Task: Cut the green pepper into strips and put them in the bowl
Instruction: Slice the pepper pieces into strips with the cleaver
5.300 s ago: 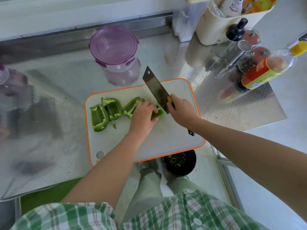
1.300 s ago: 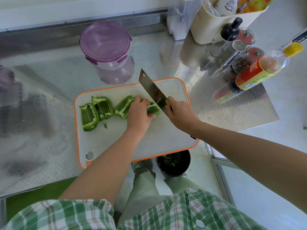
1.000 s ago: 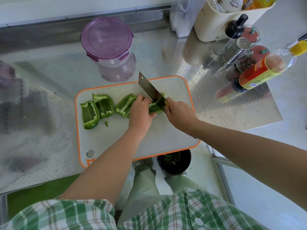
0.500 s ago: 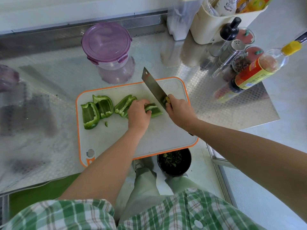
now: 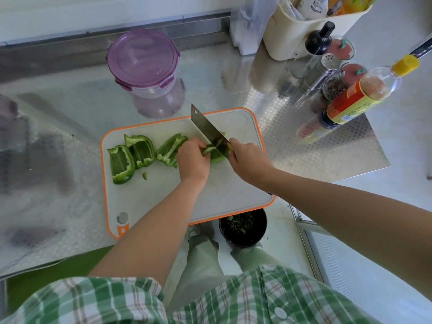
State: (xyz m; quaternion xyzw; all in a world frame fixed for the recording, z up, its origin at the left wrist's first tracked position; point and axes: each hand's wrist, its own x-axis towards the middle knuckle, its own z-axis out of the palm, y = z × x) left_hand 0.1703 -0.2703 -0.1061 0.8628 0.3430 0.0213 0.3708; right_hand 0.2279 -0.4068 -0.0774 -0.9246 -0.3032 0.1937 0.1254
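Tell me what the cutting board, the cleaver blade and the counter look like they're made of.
Cutting board: likely plastic, matte pale face with a moulded orange rim. Cleaver blade: steel by its look, dull grey sheen. Counter: probably stainless steel, embossed dots, hazy reflections.

Bright daylight, prob. from right; glare on counter [image 5: 301,150], hazy left, fisheye edges.

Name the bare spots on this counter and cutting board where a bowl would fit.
Free: steel counter between the purple-lidded clear container and cream plastic caddy; near strip of the white orange-rimmed cutting board below the green pepper pieces. Crowded: far-right sauce bottle and shakers.
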